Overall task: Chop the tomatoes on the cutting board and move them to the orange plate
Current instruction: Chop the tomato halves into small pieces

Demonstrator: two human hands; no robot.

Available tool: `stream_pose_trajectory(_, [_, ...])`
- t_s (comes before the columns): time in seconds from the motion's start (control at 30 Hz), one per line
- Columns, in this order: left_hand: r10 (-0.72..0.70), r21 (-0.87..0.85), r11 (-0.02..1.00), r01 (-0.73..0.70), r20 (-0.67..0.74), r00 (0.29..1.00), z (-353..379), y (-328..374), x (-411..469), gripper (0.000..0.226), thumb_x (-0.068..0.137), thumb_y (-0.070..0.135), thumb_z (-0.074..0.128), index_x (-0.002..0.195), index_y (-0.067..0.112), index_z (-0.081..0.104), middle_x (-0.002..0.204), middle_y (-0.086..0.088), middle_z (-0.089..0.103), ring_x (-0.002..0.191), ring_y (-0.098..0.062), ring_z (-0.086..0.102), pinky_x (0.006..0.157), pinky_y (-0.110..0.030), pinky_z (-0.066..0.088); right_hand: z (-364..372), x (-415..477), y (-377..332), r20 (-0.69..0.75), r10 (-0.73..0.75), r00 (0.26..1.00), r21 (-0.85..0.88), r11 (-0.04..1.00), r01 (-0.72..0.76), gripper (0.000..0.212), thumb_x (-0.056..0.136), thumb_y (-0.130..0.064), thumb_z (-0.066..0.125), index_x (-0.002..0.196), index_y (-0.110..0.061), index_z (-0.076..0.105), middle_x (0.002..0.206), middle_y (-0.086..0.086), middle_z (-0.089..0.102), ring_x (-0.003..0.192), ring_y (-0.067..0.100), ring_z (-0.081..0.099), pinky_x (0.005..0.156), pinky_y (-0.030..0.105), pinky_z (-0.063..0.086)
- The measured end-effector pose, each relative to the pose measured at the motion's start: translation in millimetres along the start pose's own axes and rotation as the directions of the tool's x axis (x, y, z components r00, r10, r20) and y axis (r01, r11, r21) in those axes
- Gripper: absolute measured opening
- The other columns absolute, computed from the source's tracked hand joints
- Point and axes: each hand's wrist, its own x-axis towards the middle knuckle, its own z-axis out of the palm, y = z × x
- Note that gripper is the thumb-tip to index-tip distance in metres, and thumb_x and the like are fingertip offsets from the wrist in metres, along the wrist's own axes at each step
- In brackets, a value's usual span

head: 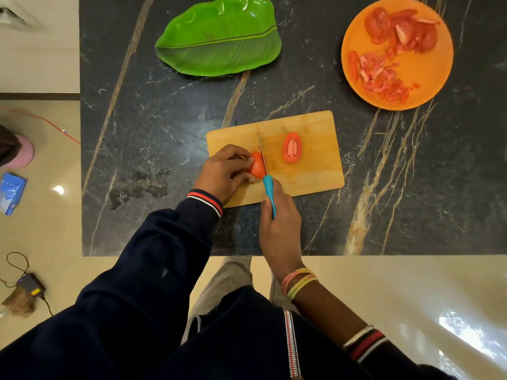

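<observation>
A wooden cutting board lies on the dark marble table. On its left part my left hand pinches a tomato half, skin side up. My right hand grips the teal handle of a knife; the blade rests against the right side of that half. A second tomato half lies cut face up in the middle of the board, apart from the blade. The orange plate at the far right holds tomato slices at its top and chopped pieces at its lower left.
A green leaf-shaped plate sits at the back, left of centre. The table's near edge runs just below my right hand. On the floor at the left are a blue packet, a red cable and a charger.
</observation>
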Motion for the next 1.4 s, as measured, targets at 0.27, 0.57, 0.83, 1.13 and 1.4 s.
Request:
stream_pose_trajectory(0.27, [0.030, 0.008, 1.000, -0.030, -0.018, 0.999, -0.4, -1.9, 2.1, 0.019, 0.078, 0.011, 0.076, 0.096, 0.004, 0.075, 0.100, -0.011, 0.066, 0.090, -0.023, 0.062, 0.082, -0.030, 0.053, 0.0, -19.6, 13.5, 0.026, 0.015, 1.000, 0.003, 1.000, -0.015, 0.050, 0.105, -0.030, 0.040, 0.152, -0.013, 0.036, 0.120, 0.005, 0.054, 0.095, 0.001, 0.050, 0.079, 0.000, 0.035])
stream_pose_trajectory(0.57, [0.024, -0.010, 1.000, -0.024, -0.037, 0.999, 1.6, -3.2, -1.7, 0.020, 0.079, 0.013, 0.075, 0.098, 0.005, 0.075, 0.101, -0.009, 0.066, 0.093, -0.021, 0.062, 0.084, -0.030, 0.053, -22.8, -62.1, 32.2, 0.027, 0.016, 1.000, -0.049, 0.999, -0.015, 0.057, 0.102, -0.043, 0.034, 0.149, -0.010, 0.040, 0.105, -0.005, 0.052, 0.093, -0.002, 0.052, 0.075, 0.003, 0.040])
stream_pose_trajectory(0.83, [0.039, -0.011, 0.999, -0.040, -0.042, 0.998, 0.8, -4.3, -1.7, 0.023, 0.078, 0.014, 0.076, 0.099, 0.005, 0.074, 0.101, -0.009, 0.066, 0.093, -0.020, 0.061, 0.083, -0.032, 0.054, -9.1, -46.2, 12.6, 0.001, -0.020, 1.000, -0.042, 0.999, 0.020, 0.054, 0.102, -0.032, 0.036, 0.150, -0.007, 0.040, 0.107, -0.001, 0.052, 0.096, -0.007, 0.049, 0.071, 0.001, 0.038])
stream_pose_trajectory(1.13, [0.040, -0.042, 0.998, -0.042, -0.046, 0.998, 2.5, -7.7, -1.0, 0.024, 0.076, 0.016, 0.078, 0.096, 0.003, 0.075, 0.096, -0.009, 0.067, 0.089, -0.019, 0.061, 0.081, -0.027, 0.052, 12.8, -8.2, -10.1, -0.052, 0.001, 0.999, -0.073, 0.997, -0.005, 0.048, 0.106, -0.028, 0.039, 0.153, -0.017, 0.033, 0.118, 0.006, 0.051, 0.089, 0.008, 0.049, 0.068, 0.014, 0.037])
stream_pose_trajectory(1.4, [0.078, -0.036, 0.996, -0.079, -0.052, 0.996, 1.8, -10.0, 0.1, 0.017, 0.078, 0.011, 0.075, 0.094, 0.003, 0.076, 0.095, -0.010, 0.067, 0.087, -0.022, 0.063, 0.079, -0.031, 0.054, 13.6, -23.2, -1.7, -0.036, 0.054, 0.998, -0.048, 0.997, -0.056, 0.049, 0.106, -0.028, 0.040, 0.154, -0.018, 0.033, 0.114, 0.003, 0.051, 0.083, 0.002, 0.047, 0.069, 0.004, 0.036])
